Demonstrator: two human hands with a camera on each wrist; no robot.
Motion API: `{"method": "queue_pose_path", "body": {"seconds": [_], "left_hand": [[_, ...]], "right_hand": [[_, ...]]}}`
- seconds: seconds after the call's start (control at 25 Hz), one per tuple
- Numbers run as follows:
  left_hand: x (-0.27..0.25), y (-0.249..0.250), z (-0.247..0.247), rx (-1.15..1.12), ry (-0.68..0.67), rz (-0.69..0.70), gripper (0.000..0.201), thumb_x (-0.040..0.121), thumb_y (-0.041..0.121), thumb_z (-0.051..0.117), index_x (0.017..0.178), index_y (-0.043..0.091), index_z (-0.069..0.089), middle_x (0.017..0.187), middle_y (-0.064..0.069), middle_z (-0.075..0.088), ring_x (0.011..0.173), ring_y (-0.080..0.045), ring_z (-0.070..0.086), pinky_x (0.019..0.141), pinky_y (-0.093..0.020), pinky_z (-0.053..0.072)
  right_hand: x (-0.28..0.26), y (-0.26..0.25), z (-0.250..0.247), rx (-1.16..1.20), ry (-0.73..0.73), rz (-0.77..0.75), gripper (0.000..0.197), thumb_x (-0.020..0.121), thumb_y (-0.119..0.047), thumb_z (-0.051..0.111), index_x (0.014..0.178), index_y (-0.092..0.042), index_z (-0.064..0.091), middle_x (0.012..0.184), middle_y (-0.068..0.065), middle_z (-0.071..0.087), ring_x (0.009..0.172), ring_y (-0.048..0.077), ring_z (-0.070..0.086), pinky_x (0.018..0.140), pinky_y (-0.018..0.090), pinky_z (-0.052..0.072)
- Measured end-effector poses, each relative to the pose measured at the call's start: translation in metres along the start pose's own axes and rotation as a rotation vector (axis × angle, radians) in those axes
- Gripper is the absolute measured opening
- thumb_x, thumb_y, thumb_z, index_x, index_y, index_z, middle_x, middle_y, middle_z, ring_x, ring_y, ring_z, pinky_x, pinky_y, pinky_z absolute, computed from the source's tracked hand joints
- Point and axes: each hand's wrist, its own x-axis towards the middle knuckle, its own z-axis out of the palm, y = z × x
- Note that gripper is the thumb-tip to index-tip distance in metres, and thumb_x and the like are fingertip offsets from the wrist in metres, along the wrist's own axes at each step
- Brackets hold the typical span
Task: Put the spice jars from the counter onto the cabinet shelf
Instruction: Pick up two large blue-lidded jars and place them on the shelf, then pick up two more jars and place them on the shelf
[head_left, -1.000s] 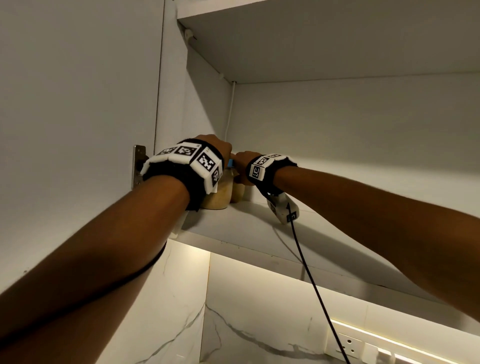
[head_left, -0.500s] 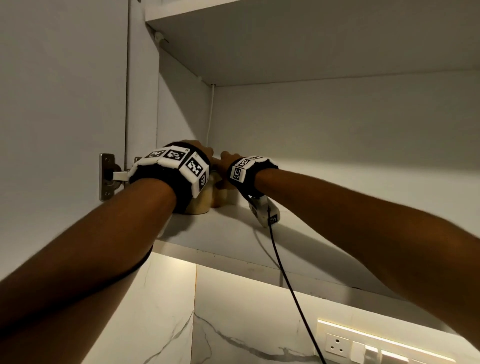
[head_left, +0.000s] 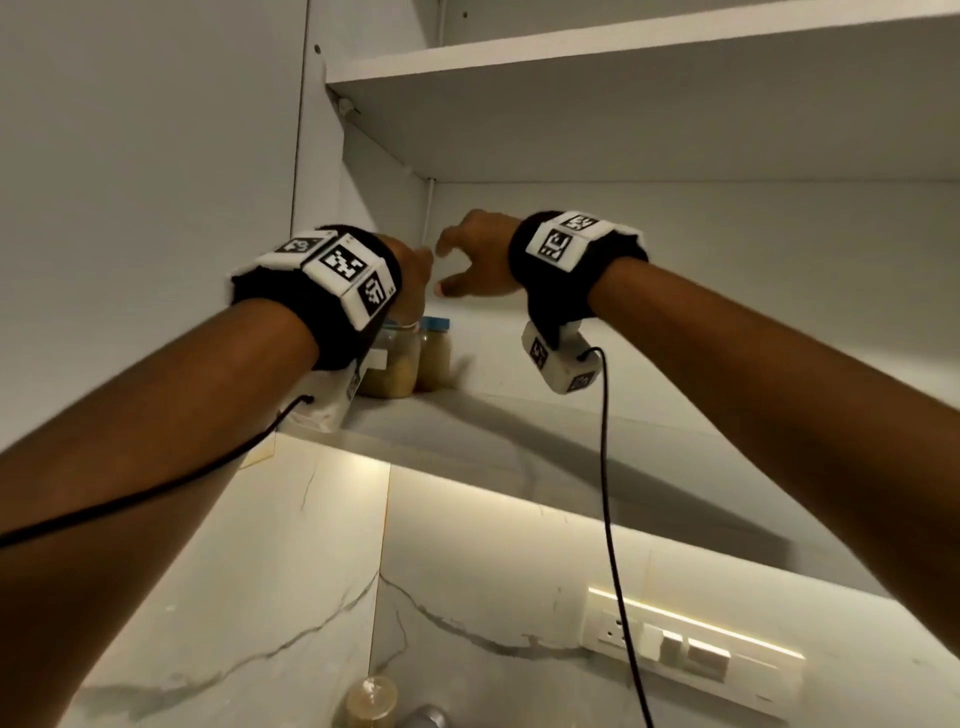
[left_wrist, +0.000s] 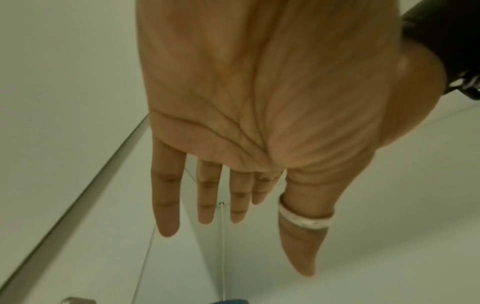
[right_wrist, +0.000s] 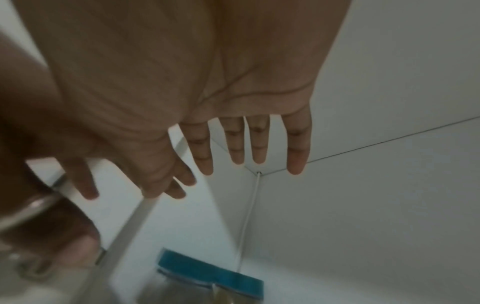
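Note:
Two spice jars stand side by side at the back left corner of the cabinet shelf (head_left: 519, 431): a nearer jar (head_left: 395, 361) of yellowish powder, partly hidden by my left wristband, and a blue-lidded jar (head_left: 435, 358) behind it. Its blue lid (right_wrist: 207, 273) shows low in the right wrist view. My left hand (head_left: 413, 270) hovers above the jars with straight fingers (left_wrist: 166, 205), holding nothing. My right hand (head_left: 470, 260) hangs just right of it, fingers (right_wrist: 296, 148) spread, also empty. Another jar (head_left: 370, 701) stands on the counter far below.
An upper shelf (head_left: 623, 57) roofs the compartment. The open cabinet door (head_left: 145, 182) stands at the left. A thin white cable (head_left: 427, 213) runs down the back corner. Below are a marble backsplash and a switch plate (head_left: 691, 644). Shelf space extends rightward.
Both hands have let go of the jars and lifted above them with fingers opened. The view has tilted, now showing the counter below.

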Motion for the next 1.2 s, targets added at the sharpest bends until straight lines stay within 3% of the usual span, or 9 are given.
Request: {"method": "queue_pose_path", "body": {"seconds": [0.08, 0.24, 0.36, 0.44, 0.6, 0.68, 0.88, 1.04, 1.2], "left_hand": [[-0.024, -0.002, -0.008, -0.119, 0.029, 0.052, 0.068, 0.093, 0.034, 0.058, 0.15, 0.017, 0.025, 0.139, -0.012, 0.049, 0.122, -0.031, 0.051, 0.089, -0.038, 0.043], [-0.091, -0.007, -0.01, -0.325, 0.217, 0.123, 0.049, 0.091, 0.047, 0.056, 0.133, 0.026, 0.043, 0.111, -0.002, 0.058, 0.098, -0.025, 0.056, 0.081, -0.041, 0.046], [-0.15, 0.003, 0.007, -0.493, 0.311, 0.181, 0.043, 0.092, 0.043, 0.057, 0.131, 0.027, 0.048, 0.114, 0.004, 0.063, 0.094, -0.016, 0.053, 0.084, -0.038, 0.043], [-0.179, 0.015, 0.032, -0.515, 0.31, 0.217, 0.045, 0.093, 0.041, 0.057, 0.134, 0.027, 0.047, 0.124, 0.003, 0.063, 0.092, -0.01, 0.048, 0.083, -0.034, 0.04], [-0.223, 0.041, 0.102, -0.626, 0.132, 0.278, 0.054, 0.088, 0.046, 0.059, 0.138, 0.032, 0.043, 0.125, 0.011, 0.063, 0.089, -0.002, 0.056, 0.08, -0.029, 0.048], [-0.242, 0.059, 0.151, -0.731, -0.012, 0.327, 0.052, 0.086, 0.046, 0.063, 0.134, 0.034, 0.047, 0.118, 0.014, 0.066, 0.093, -0.001, 0.064, 0.083, -0.033, 0.055], [-0.305, 0.105, 0.271, -0.907, -0.352, 0.235, 0.051, 0.082, 0.048, 0.064, 0.128, 0.032, 0.054, 0.111, 0.008, 0.068, 0.098, -0.009, 0.066, 0.087, -0.039, 0.055], [-0.363, 0.126, 0.337, -0.855, -0.61, 0.13, 0.053, 0.08, 0.057, 0.057, 0.13, 0.038, 0.049, 0.118, 0.01, 0.066, 0.104, -0.009, 0.063, 0.091, -0.036, 0.053], [-0.42, 0.137, 0.359, -0.967, -0.804, -0.043, 0.05, 0.087, 0.045, 0.064, 0.134, 0.032, 0.052, 0.12, 0.015, 0.064, 0.106, 0.002, 0.06, 0.093, -0.019, 0.049]], "right_hand": [[-0.036, -0.006, -0.019, 0.131, 0.048, -0.015, 0.063, 0.092, -0.056, 0.052, 0.144, -0.023, 0.042, 0.144, 0.008, 0.045, 0.126, 0.026, 0.047, 0.096, 0.035, 0.037], [-0.115, -0.02, -0.039, 0.396, 0.233, -0.032, 0.058, 0.092, -0.054, 0.053, 0.142, -0.026, 0.042, 0.144, 0.0, 0.045, 0.124, 0.017, 0.049, 0.092, 0.027, 0.038], [-0.19, -0.046, -0.028, 0.577, 0.368, -0.073, 0.052, 0.095, -0.051, 0.051, 0.141, -0.029, 0.043, 0.143, -0.009, 0.046, 0.122, 0.007, 0.049, 0.088, 0.017, 0.04], [-0.234, -0.061, -0.006, 0.673, 0.384, -0.129, 0.048, 0.096, -0.051, 0.05, 0.139, -0.03, 0.045, 0.14, -0.013, 0.048, 0.121, 0.0, 0.048, 0.089, 0.013, 0.044], [-0.302, -0.09, 0.08, 0.915, 0.354, -0.125, 0.04, 0.092, -0.046, 0.059, 0.126, -0.025, 0.06, 0.123, -0.01, 0.061, 0.109, 0.002, 0.06, 0.081, 0.024, 0.055], [-0.339, -0.11, 0.148, 0.963, 0.222, -0.025, 0.038, 0.09, -0.045, 0.062, 0.122, -0.024, 0.063, 0.117, -0.009, 0.064, 0.101, 0.002, 0.063, 0.08, 0.029, 0.056], [-0.437, -0.153, 0.293, 1.017, -0.201, 0.13, 0.036, 0.089, -0.051, 0.054, 0.115, -0.027, 0.061, 0.102, -0.003, 0.065, 0.091, 0.014, 0.064, 0.079, 0.04, 0.053], [-0.504, -0.169, 0.341, 0.949, -0.501, 0.189, 0.043, 0.091, -0.051, 0.053, 0.126, -0.027, 0.058, 0.119, -0.007, 0.062, 0.106, 0.009, 0.059, 0.091, 0.029, 0.05], [-0.543, -0.183, 0.366, 1.004, -0.619, 0.23, 0.061, 0.084, -0.07, 0.041, 0.123, -0.027, 0.059, 0.116, -0.01, 0.064, 0.105, 0.008, 0.061, 0.088, 0.025, 0.048]]}}
